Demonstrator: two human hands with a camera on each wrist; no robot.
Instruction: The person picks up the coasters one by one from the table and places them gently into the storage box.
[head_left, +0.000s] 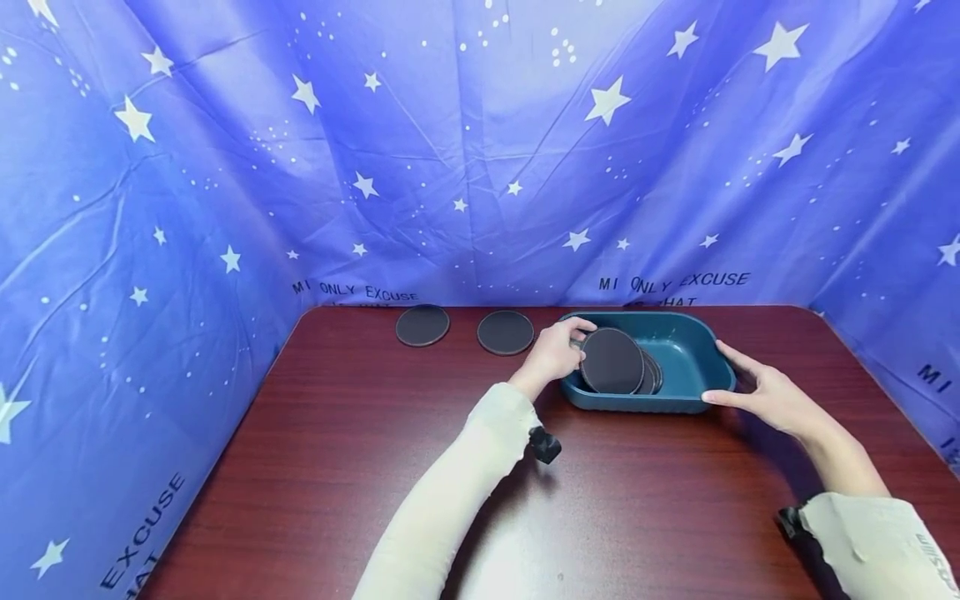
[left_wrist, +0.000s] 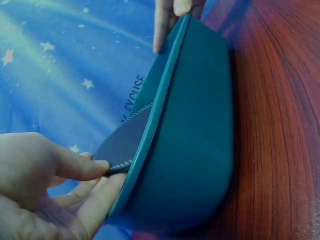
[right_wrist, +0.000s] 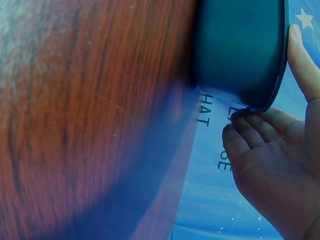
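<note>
My left hand (head_left: pixel 557 350) pinches a dark round coaster (head_left: pixel 611 360) with a stitched edge between thumb and fingers. It holds the coaster tilted at the left end of a teal basin (head_left: pixel 637 403), mostly inside the rim. In the left wrist view the thumb lies on the coaster's edge (left_wrist: pixel 122 142), close by the basin rim (left_wrist: pixel 150 135). More dark coasters (head_left: pixel 654 375) show beneath it in the basin, partly covered. My right hand (head_left: pixel 772 400) holds the basin's right end, thumb at the front corner and fingers against the end wall, as the right wrist view (right_wrist: pixel 270 155) also shows.
Two more dark round coasters lie on the brown table (head_left: pixel 360 467) left of the basin: one near it (head_left: pixel 506 332), one farther left (head_left: pixel 422 325). A blue star-patterned cloth (head_left: pixel 465 150) hangs behind and at both sides of the table.
</note>
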